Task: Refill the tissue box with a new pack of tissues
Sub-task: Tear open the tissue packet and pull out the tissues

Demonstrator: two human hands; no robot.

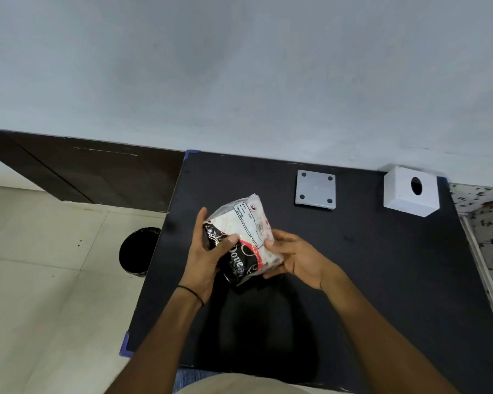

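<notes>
A plastic-wrapped tissue pack (245, 226), white with black and red print, is held above the black table (382, 265) near its left middle. My left hand (208, 257) grips its left side, thumb across the front. My right hand (293, 255) holds its right and lower edge. The white tissue box (410, 194), with a round hole in its top face, stands at the table's far right corner. Its grey square base plate (316, 191), with round feet at the corners, lies flat to the left of the box.
A black bin (137, 251) stands on the tiled floor left of the table. The wall runs along the table's far edge. A floral-patterned cloth surface (490, 223) borders the table on the right.
</notes>
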